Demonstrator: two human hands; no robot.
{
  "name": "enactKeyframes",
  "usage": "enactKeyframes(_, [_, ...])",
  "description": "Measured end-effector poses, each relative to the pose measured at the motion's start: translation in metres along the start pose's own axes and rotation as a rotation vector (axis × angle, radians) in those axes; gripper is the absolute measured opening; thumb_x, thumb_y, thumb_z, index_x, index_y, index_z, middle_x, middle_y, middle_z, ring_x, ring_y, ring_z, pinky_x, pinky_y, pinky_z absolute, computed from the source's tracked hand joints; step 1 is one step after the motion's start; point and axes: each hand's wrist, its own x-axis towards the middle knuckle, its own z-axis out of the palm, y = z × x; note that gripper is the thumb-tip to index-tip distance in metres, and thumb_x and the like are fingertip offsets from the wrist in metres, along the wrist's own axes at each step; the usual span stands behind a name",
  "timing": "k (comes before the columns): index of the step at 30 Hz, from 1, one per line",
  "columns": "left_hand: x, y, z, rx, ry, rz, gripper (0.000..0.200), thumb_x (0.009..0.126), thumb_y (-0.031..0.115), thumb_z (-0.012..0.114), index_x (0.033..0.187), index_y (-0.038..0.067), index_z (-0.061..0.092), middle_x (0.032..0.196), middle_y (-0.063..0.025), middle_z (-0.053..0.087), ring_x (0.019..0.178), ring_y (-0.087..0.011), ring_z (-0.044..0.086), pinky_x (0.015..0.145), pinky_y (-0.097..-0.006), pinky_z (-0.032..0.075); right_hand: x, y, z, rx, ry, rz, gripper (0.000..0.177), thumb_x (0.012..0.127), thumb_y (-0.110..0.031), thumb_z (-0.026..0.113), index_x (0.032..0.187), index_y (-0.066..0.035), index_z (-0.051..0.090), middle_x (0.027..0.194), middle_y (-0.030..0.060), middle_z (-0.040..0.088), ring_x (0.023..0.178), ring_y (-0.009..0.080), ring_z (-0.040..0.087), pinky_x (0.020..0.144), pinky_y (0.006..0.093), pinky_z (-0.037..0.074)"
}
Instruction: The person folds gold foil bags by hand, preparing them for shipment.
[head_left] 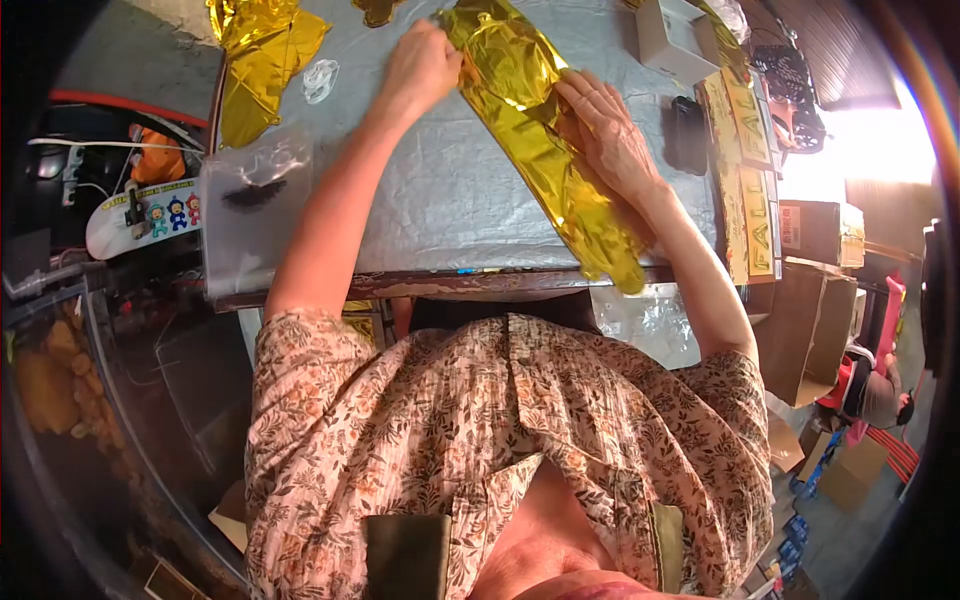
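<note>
A long, creased piece of shiny gold foil, resembling a flat foil balloon, lies slantwise across the table, its rounded lower end hanging over the near edge. At its upper left edge, my left hand is closed with the fingers pinched on the foil. My right hand rests on its right side, fingers stretched out and lying flat; the thumb is partly hidden. More crumpled gold foil sits at the table's left far corner, with a small clear plastic scrap beside it.
The table has a grey-blue cover. A clear plastic bag with something dark inside is at its left. To the right are a white box, a black object and yellow "FALL" packages. Cardboard boxes stand beyond.
</note>
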Motion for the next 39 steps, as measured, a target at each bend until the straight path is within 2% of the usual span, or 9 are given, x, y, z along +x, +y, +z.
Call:
enactKeyframes(6, [0.033, 0.004, -0.029, -0.033, -0.043, -0.025, 0.029, 0.086, 0.027, 0.080, 0.082, -0.001, 0.073, 0.094, -0.0189, 0.070, 0.090, -0.0391, 0.068, 0.084, -0.0470, 0.055, 0.006, -0.001, 0.013, -0.024, 0.021, 0.093, 0.059, 0.090, -0.001, 0.064, 0.147, -0.003, 0.050, 0.157, 0.0172, 0.046, 0.144, 0.0375, 0.044, 0.119, 0.0457, 0.039])
enactKeyframes(9, [-0.001, 0.020, -0.049, 0.198, -0.359, -0.234, 0.033, 0.084, 0.032, 0.084, 0.081, 0.000, 0.075, 0.096, -0.0191, 0.070, 0.094, -0.0369, 0.067, 0.087, -0.0457, 0.055, 0.005, -0.002, 0.014, 0.020, 0.040, 0.119, 0.056, 0.092, -0.001, 0.062, 0.147, -0.002, 0.051, 0.157, 0.0175, 0.047, 0.143, 0.0385, 0.045, 0.118, 0.0455, 0.040])
enactKeyframes(11, [-0.035, 0.026, -0.035, 0.110, -0.108, 0.026, 0.036, 0.082, 0.035, 0.086, 0.079, 0.001, 0.077, 0.101, -0.0190, 0.070, 0.102, -0.0345, 0.066, 0.091, -0.0433, 0.054, 0.005, -0.001, 0.016, 0.015, 0.045, 0.121, 0.056, 0.092, -0.002, 0.062, 0.146, -0.002, 0.051, 0.156, 0.0178, 0.047, 0.142, 0.0389, 0.046, 0.117, 0.0454, 0.041])
enactKeyframes(15, [-0.048, 0.049, -0.007, 0.012, 0.071, -0.062, 0.032, 0.081, 0.030, 0.086, 0.080, -0.001, 0.079, 0.109, -0.0194, 0.069, 0.108, -0.0338, 0.065, 0.095, -0.0414, 0.053, 0.006, 0.001, 0.022, -0.041, 0.077, 0.127, 0.053, 0.094, -0.004, 0.060, 0.146, -0.002, 0.052, 0.155, 0.0187, 0.049, 0.141, 0.0398, 0.047, 0.116, 0.0454, 0.041])
enactKeyframes(22, [-0.015, 0.029, 0.017, -0.070, 0.161, -0.060, 0.022, 0.083, 0.021, 0.081, 0.086, -0.001, 0.078, 0.112, -0.0176, 0.070, 0.109, -0.0323, 0.067, 0.095, -0.0412, 0.053, 0.016, -0.018, 0.039, -0.008, 0.190, 0.229, 0.048, 0.094, -0.005, 0.054, 0.141, 0.002, 0.053, 0.151, 0.0223, 0.051, 0.141, 0.0410, 0.045, 0.119, 0.0494, 0.034])
enactKeyframes(25, [-0.012, 0.021, 0.009, -0.161, 0.124, -0.065, 0.020, 0.086, 0.018, 0.078, 0.095, 0.000, 0.078, 0.116, -0.0145, 0.072, 0.106, -0.0320, 0.069, 0.093, -0.0402, 0.054, 0.019, -0.020, 0.049, -0.058, 0.149, 0.309, 0.049, 0.097, -0.008, 0.054, 0.144, 0.002, 0.049, 0.155, 0.0227, 0.047, 0.146, 0.0429, 0.040, 0.121, 0.0587, 0.027])
enactKeyframes(27, [-0.026, 0.022, 0.002, -0.138, 0.217, 0.204, 0.021, 0.088, 0.017, 0.078, 0.101, 0.001, 0.076, 0.116, -0.0103, 0.073, 0.103, -0.0312, 0.070, 0.092, -0.0396, 0.055, 0.018, -0.018, 0.050, -0.029, 0.152, 0.273, 0.049, 0.097, -0.008, 0.054, 0.144, 0.002, 0.049, 0.155, 0.0226, 0.047, 0.147, 0.0425, 0.039, 0.122, 0.0584, 0.026])
enactKeyframes(33, [-0.050, 0.026, -0.004, -0.055, 0.130, 0.222, 0.029, 0.089, 0.030, 0.078, 0.105, 0.006, 0.077, 0.117, -0.0039, 0.073, 0.111, -0.0264, 0.066, 0.098, -0.0439, 0.047, 0.018, -0.020, 0.046, -0.086, 0.136, 0.152, 0.044, 0.100, -0.011, 0.057, 0.141, 0.001, 0.053, 0.150, 0.0216, 0.052, 0.145, 0.0404, 0.042, 0.118, 0.0552, 0.031])
enactKeyframes(39, [-0.057, 0.033, -0.008, 0.006, 0.161, 0.238, 0.031, 0.089, 0.026, 0.079, 0.113, 0.006, 0.074, 0.120, -0.0053, 0.073, 0.111, -0.0276, 0.066, 0.094, -0.0446, 0.049, 0.017, -0.020, 0.040, -0.066, 0.088, 0.146, 0.044, 0.102, -0.014, 0.056, 0.145, -0.003, 0.051, 0.153, 0.0171, 0.051, 0.148, 0.0374, 0.040, 0.122, 0.0576, 0.027])
